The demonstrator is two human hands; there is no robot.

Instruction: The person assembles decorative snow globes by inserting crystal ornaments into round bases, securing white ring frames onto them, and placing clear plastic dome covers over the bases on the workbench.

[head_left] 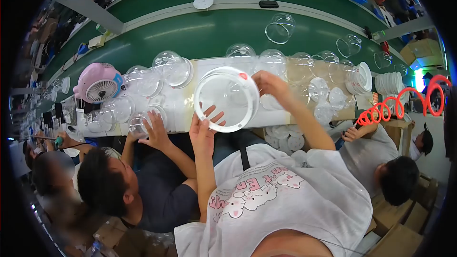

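In front of my chest I hold a clear plastic dome with a white ring rim (251, 107), its round opening tilted toward me. A small red mark shows on the ring's upper right. My left hand (203, 126) grips the ring's lower left, with the fingers showing inside its outline. At the upper right edge, my right hand (270, 87) has its bent fingers against the ring; its fingertips are partly hidden. Beyond the ring, more clear domes (241, 52) stand on the white-covered table surface (178, 107).
A pink fan (99, 83) stands at the left. At the right are stacked white rings (389, 83) and a red coiled hose (395, 107). Clear round covers (323, 112) lie nearby. A co-worker's hand (154, 133) touches a dome at my left; another person sits at my right.
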